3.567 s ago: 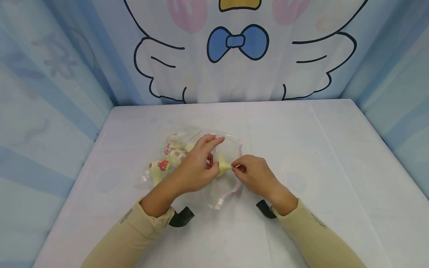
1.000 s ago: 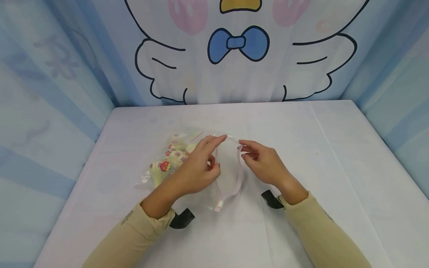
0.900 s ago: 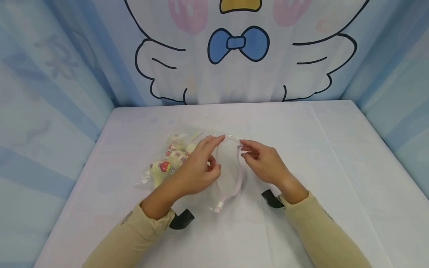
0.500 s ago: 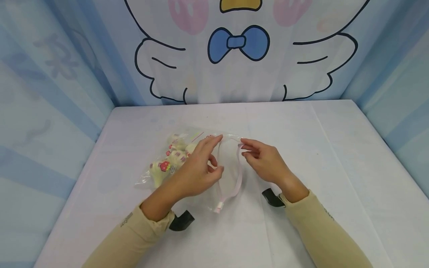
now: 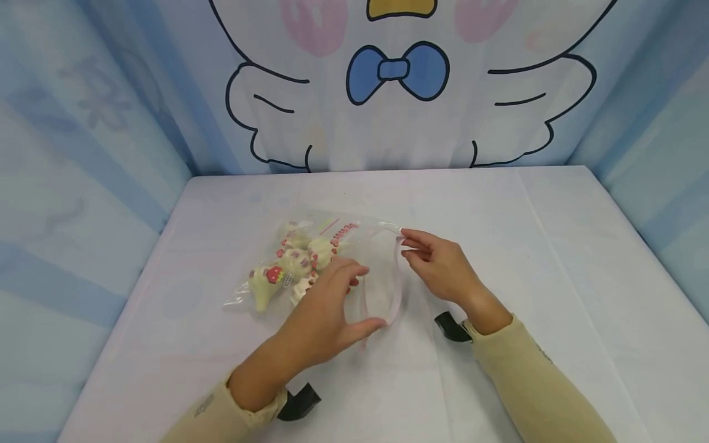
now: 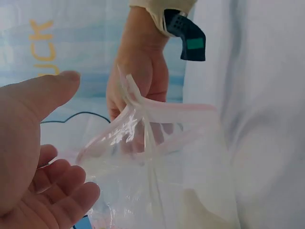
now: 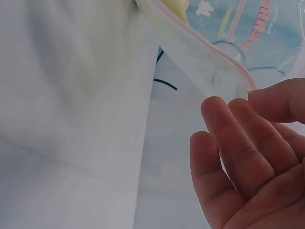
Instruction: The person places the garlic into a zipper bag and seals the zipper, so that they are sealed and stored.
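A clear plastic zip bag (image 5: 382, 271) with a pink-edged mouth lies on the table, its mouth gaping toward the right. Several pale yellow pieces (image 5: 264, 289) with red and pink decorations sit in its left part. At the mouth's far corner, my right hand (image 5: 440, 264) pinches the pink rim (image 7: 238, 71) between thumb and fingers. My left hand (image 5: 324, 314) hovers over the near side of the bag, thumb spread away from the fingers, holding nothing. In the left wrist view, that hand's fingers (image 6: 71, 195) are beside the bag's film, loosely bent.
The bag lies on a white-covered table (image 5: 526, 264). A printed curtain (image 5: 399, 135) stands behind it, with blue side curtains (image 5: 72, 215) to left and right. Each wrist wears a black camera mount (image 5: 299, 403).
Earlier, my right hand pinched a yellow piece's tip at the bag's mouth; it then moved to the rim's far corner. My left hand has just drawn nearer to me, its thumb spreading wide.
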Motion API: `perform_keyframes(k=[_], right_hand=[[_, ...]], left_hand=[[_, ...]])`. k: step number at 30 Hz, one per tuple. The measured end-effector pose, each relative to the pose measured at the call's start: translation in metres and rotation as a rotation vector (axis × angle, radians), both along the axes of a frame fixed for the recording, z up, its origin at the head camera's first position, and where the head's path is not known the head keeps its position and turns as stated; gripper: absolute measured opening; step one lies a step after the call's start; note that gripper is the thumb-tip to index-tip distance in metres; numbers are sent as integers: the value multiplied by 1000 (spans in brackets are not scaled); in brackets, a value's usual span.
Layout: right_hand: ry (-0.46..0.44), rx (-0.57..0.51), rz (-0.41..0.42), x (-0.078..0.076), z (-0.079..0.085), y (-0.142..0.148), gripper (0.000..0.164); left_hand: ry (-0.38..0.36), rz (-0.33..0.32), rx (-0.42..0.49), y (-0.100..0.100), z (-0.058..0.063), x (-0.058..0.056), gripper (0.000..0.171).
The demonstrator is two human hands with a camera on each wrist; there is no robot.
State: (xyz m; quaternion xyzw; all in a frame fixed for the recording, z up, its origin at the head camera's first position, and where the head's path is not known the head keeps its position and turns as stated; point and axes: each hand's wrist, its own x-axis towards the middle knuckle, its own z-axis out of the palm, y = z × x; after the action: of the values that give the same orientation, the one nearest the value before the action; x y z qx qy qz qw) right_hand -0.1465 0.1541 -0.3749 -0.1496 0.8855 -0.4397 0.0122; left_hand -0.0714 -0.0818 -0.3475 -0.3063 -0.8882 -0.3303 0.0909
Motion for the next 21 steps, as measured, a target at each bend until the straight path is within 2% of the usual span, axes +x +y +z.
perform_keyframes(k=[4, 7, 11, 14, 18, 21], right_hand=[[-16, -7, -14, 0, 0, 1, 44], [-26, -25, -29, 0, 0, 1, 44], [-35, -43, -51, -2, 0, 0, 43], [-38, -39, -61, -3, 1, -1, 42], [-32, -38, -65, -5, 1, -2, 40], [-26, -48, -75, -6, 2, -2, 38]], left_hand=[[82, -38, -81, -6, -8, 16, 70], [92, -71, -91, -11, -14, 25, 68], [84, -69, -99, -14, -22, 32, 62], [129, -51, -104, -15, -30, 34, 55], [242, -24, -92, -16, -39, 33, 44], [294, -14, -68, -17, -44, 31, 39]])
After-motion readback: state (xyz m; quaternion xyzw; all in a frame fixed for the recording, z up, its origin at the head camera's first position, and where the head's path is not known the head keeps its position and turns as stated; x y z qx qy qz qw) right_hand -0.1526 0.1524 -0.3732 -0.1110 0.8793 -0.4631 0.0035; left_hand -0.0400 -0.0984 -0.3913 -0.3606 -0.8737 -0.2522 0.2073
